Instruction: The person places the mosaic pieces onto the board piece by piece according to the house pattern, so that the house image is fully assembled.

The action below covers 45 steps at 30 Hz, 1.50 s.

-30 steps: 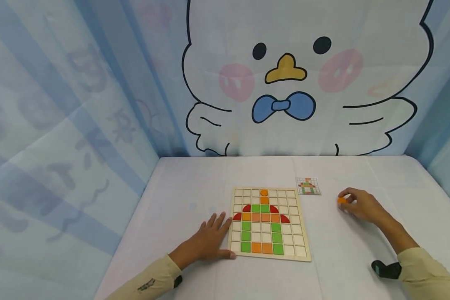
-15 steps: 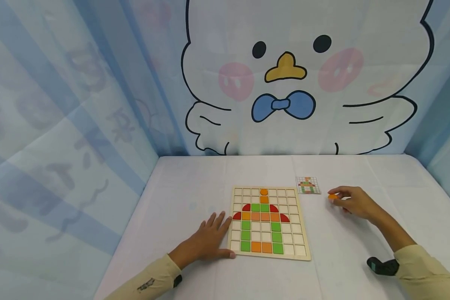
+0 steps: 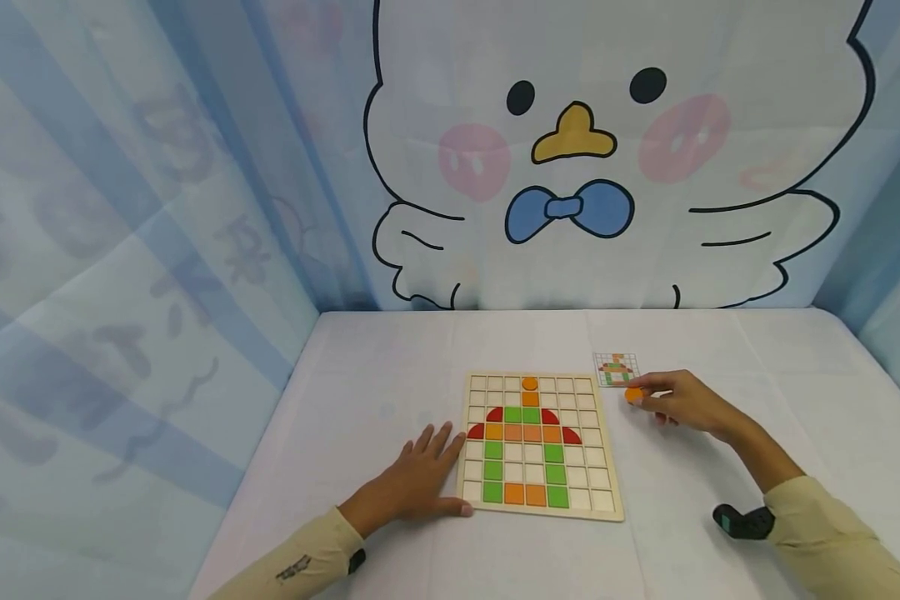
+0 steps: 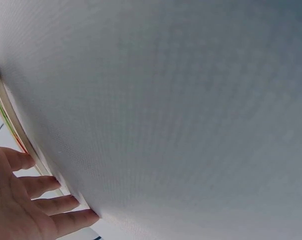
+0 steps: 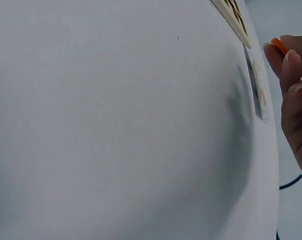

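My right hand (image 3: 682, 403) pinches a small orange round piece (image 3: 633, 395) between thumb and fingertips, just right of the board and close to the pattern card. In the right wrist view the orange piece (image 5: 279, 46) shows edge-on between the fingers, held above the table. A square wooden grid board (image 3: 598, 492) lies flat, with green, orange and red pieces set in its cells. One orange disc (image 3: 529, 384) sits in the top row. My left hand (image 3: 417, 479) rests with fingers spread at the board's left edge, thumb by its lower left corner.
A small printed pattern card (image 3: 617, 369) lies beyond the board's upper right corner, showing a similar coloured figure. The white-covered table (image 3: 390, 358) ends at a cartoon-printed curtain (image 3: 570, 267) behind. A dark strapped device (image 3: 744, 522) sits at the right wrist.
My right hand has moved left with the orange piece, from the open table right of the card to its lower right corner. The left hand and the board stay put.
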{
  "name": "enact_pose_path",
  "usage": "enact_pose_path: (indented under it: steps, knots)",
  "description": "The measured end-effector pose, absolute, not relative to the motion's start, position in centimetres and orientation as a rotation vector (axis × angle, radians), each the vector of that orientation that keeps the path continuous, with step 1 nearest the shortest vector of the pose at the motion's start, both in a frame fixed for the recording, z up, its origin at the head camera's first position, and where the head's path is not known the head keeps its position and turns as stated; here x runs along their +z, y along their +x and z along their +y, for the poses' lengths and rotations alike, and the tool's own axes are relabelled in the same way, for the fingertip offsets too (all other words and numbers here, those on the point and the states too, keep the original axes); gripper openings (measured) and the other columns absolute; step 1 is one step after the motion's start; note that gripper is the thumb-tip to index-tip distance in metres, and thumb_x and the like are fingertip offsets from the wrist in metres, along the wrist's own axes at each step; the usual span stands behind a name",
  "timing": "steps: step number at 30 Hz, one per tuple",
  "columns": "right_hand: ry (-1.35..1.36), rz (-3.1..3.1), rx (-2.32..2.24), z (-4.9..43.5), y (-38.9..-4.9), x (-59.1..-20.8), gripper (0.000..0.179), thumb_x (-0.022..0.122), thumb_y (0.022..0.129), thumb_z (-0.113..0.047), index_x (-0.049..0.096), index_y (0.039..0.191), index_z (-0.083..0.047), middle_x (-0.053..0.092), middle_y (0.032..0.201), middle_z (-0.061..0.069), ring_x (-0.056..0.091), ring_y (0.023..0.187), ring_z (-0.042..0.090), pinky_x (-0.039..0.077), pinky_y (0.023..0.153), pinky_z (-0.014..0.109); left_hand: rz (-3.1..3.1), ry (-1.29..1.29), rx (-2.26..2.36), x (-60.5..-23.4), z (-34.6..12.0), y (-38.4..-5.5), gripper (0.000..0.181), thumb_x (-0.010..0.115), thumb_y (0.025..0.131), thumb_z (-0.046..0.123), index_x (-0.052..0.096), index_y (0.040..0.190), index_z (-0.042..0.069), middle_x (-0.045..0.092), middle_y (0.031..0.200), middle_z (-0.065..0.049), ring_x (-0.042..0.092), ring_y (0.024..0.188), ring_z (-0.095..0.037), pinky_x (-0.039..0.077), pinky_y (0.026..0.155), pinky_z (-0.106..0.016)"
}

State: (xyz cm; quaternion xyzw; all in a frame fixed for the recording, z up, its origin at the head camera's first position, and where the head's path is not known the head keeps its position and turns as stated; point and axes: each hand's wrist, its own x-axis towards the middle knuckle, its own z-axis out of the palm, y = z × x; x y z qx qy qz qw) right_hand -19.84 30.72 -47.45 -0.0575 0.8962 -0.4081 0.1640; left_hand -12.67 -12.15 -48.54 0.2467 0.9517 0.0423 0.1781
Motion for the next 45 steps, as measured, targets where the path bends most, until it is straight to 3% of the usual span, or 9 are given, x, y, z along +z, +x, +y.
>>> enact_pose_path:
  steps: [8,19,34,45]
  knots:
    - [-0.266,2.549,-1.219,28.6,-21.1,-47.7,0.036,0.068,0.090,-0.016,0.061,0.123,-0.003,0.059,0.094,0.010,0.055,0.064,0.017,0.046,0.052,0.026,2.701,0.711,0.116,-48.8,-12.1,-12.8,0.107,0.056,0.077,0.079,0.019,0.158,0.019,0.017,0.164,-0.012,0.020,0.149,-0.040,0.032,0.111,-0.061]
    - [-0.349,2.525,-1.204,25.5,-22.8,-48.1,0.037,0.068,0.090,-0.014,0.064,0.123,0.000,0.066,0.086,0.008,0.056,0.062,0.017,0.043,0.050,0.025,2.701,0.695,0.119,-49.0,-12.0,-12.8,0.107,0.055,0.076,0.080,0.019,0.158,0.020,0.017,0.164,-0.011,0.020,0.149,-0.039,0.031,0.112,-0.060]
    - [-0.516,2.527,-1.202,22.0,-24.7,-49.0,0.030,0.073,0.087,-0.014,0.066,0.112,0.002,0.061,0.075,0.004,0.051,0.052,0.012,0.044,0.050,0.025,2.700,0.670,0.116,-49.0,-12.0,-12.8,0.108,0.056,0.076,0.080,0.019,0.158,0.021,0.016,0.165,-0.010,0.019,0.150,-0.039,0.031,0.112,-0.060]
    - [-0.517,2.715,-1.050,20.4,-25.2,-49.4,0.024,0.073,0.088,-0.017,0.069,0.108,-0.005,0.064,0.083,0.004,0.052,0.072,0.015,0.042,0.065,0.029,2.702,0.689,0.115,-49.0,-12.1,-12.8,0.108,0.056,0.076,0.080,0.019,0.158,0.020,0.017,0.164,-0.011,0.019,0.149,-0.039,0.031,0.111,-0.060]
